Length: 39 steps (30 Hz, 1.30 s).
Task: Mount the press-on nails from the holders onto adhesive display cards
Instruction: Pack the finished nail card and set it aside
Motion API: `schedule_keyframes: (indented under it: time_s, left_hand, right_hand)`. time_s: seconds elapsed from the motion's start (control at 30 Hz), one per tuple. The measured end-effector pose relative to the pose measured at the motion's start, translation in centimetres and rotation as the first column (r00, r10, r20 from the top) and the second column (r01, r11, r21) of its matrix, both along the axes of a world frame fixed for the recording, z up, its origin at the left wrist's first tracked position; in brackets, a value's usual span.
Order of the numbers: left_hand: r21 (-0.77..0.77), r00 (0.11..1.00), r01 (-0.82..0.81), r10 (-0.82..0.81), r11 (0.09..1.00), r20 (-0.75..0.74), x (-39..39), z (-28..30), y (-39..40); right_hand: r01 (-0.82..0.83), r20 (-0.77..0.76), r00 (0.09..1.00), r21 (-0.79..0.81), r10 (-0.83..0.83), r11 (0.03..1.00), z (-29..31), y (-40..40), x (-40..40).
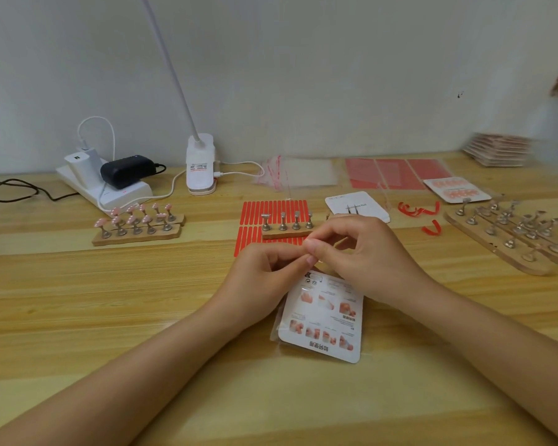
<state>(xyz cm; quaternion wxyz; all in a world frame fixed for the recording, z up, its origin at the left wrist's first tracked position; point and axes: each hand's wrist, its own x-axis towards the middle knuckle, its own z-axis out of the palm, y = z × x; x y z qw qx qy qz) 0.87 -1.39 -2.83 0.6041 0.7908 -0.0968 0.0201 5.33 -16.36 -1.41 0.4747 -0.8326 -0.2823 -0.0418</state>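
Pale wall [303,75] behind light wooden table [78,300]; white lamp [200,165] at back.

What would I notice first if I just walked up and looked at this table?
First, the two hands in the middle: the left hand and right hand meet fingertip to fingertip, pinching something too small to make out, above a white card. Just behind them lie bright red strips under a wooden holder with bare metal pegs. At the far left stand holders with pink nails.

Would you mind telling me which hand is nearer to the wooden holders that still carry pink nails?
Left. The left hand lies right of the pink-nail holders; the right hand is farther right.
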Motion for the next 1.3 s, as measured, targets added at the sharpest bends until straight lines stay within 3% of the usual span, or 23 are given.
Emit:
schedule_keyframes:
  time_s: [0.17,0.7,0.87,1.13,1.3]
  left_hand:
    - [0.065,0.996,-0.017,0.012,0.998,0.085,-0.1,-0.1,-0.3]
    - [0.145,0.991,0.010,-0.029,0.989,0.131,-0.2,0.0,-0.3]
    - [0.124,0.991,0.002,-0.019,0.992,0.132,-0.2,-0.1,-0.4]
    - [0.046,0.996,-0.041,0.038,0.998,0.078,0.2,-0.2,-0.5]
    - [0.035,0.994,-0.077,0.074,0.996,0.078,-0.1,-0.4,-0.2]
  right_hand:
    - [0.025,-0.043,0.999,-0.008,-0.025,1.000,0.0,-0.2,0.3]
    - [-0.101,-0.061,0.993,-0.006,0.100,0.995,0.4,-1.0,0.5]
    - [-0.092,0.036,0.995,-0.140,0.098,0.986,0.2,-0.6,0.6]
    - [0.071,0.239,0.971,-0.214,-0.018,0.974,-0.6,-0.2,0.8]
    - [0.357,0.162,0.923,-0.023,-0.349,0.934,-0.1,-3.2,3.3]
